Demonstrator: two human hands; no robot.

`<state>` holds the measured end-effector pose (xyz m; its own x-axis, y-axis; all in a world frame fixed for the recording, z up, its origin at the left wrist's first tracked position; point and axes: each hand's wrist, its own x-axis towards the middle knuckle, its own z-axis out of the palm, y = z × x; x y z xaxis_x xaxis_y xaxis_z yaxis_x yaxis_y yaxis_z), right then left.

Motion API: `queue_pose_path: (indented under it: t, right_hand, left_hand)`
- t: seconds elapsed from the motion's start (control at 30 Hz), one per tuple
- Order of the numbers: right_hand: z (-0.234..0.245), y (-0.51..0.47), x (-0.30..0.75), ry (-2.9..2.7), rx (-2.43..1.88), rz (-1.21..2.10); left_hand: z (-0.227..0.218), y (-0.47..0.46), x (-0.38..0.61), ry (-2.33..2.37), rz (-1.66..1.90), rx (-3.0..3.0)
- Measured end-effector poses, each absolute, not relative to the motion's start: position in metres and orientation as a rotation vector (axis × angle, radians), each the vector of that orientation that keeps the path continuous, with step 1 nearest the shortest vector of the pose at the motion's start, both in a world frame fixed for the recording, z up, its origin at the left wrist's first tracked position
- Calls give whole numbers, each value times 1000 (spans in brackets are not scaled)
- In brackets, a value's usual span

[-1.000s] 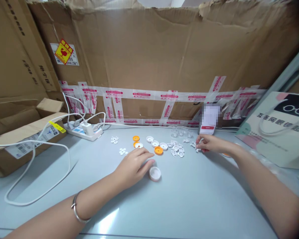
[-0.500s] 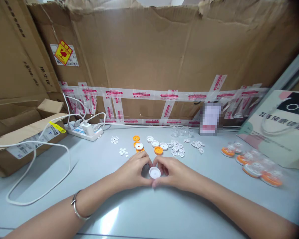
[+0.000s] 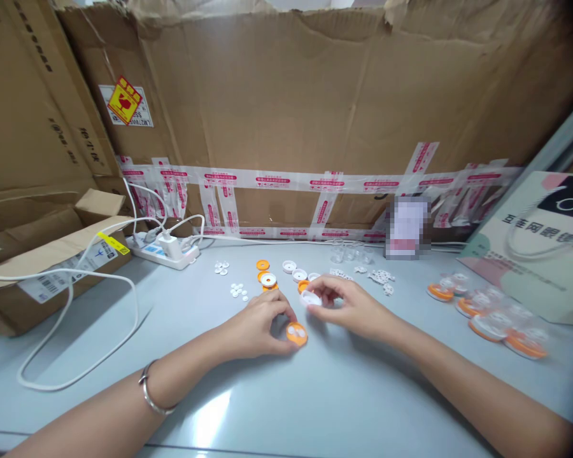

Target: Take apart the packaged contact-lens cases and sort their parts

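My left hand (image 3: 270, 323) pinches a round orange cap (image 3: 297, 340) near the table's middle; small white pieces show inside its rim. Just above and right of it, my right hand (image 3: 339, 300) is closed on a shallow round white cap (image 3: 309, 299). The two caps are apart. Behind my right hand, another orange cap (image 3: 302, 287) is partly covered. White round caps (image 3: 289, 267) lie farther back, and a stack of orange caps has a white ring (image 3: 268, 280) on top.
Small white discs (image 3: 239, 291) lie left of the caps. White lattice pieces (image 3: 381, 277) and clear domes (image 3: 351, 254) are at the back. Orange-based clear assemblies (image 3: 525, 340) stand at right. A power strip (image 3: 181, 257), a looping white cable (image 3: 134, 305) and cardboard box (image 3: 67, 267) occupy the left.
The white cap has come away from between both hands, and my right hand has carried it up and to the right. The orange cap now shows in my left hand, which stays in place.
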<state>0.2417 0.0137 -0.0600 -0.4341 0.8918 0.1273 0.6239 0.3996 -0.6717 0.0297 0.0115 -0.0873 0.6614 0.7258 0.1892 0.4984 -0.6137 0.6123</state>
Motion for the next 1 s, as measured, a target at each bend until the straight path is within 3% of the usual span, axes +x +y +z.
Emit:
queue_pose_path:
  t: [0.23, 0.47, 0.7, 1.0]
  right_hand:
    - [-63, 22, 261, -2406, -1454, 592]
    - [-74, 23, 244, -2219, -1470, 473]
    - [-65, 5, 235, -2395, -1197, 733]
    - [-78, 1, 224, -2365, -1223, 778]
  left_hand:
    - [-82, 10, 27, 928, 567, 2361]
    - [-81, 10, 28, 932, 561, 2369]
    - [-77, 16, 26, 904, 590, 2331]
    - [-82, 17, 30, 969, 493, 2317]
